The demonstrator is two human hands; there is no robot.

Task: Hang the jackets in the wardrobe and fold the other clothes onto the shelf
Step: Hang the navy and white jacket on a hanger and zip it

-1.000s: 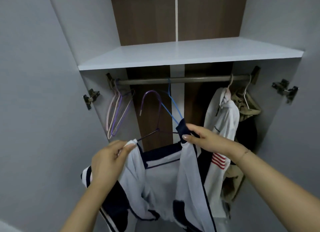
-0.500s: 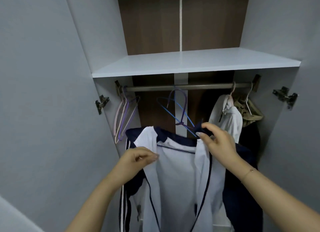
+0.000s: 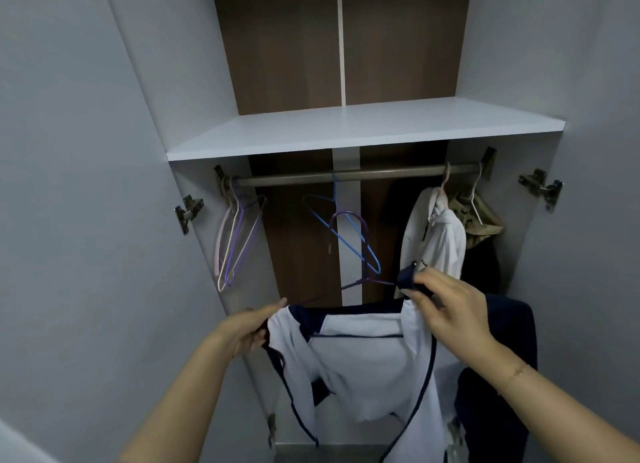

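A white jacket with navy collar and trim (image 3: pixel 363 362) hangs spread open between my hands, below the wardrobe rail (image 3: pixel 346 176). A purple wire hanger (image 3: pixel 349 251) is threaded into its shoulders, with its hook free under the rail. My left hand (image 3: pixel 249 327) grips the jacket's left shoulder edge. My right hand (image 3: pixel 446 310) pinches the navy collar at the right shoulder. A blue hanger (image 3: pixel 341 236) hangs empty from the rail just behind.
A white shelf (image 3: pixel 363 130) sits above the rail. Several empty hangers (image 3: pixel 235 234) hang at the rail's left end. A white jacket (image 3: pixel 436 241) and an olive garment (image 3: pixel 481 220) hang at the right. Door hinges (image 3: pixel 542 189) stick out on both sides.
The jacket's left shoulder went onto the purple hanger, then the whole jacket dropped lower below the rail. My view tilted upward, showing more of the shelf.
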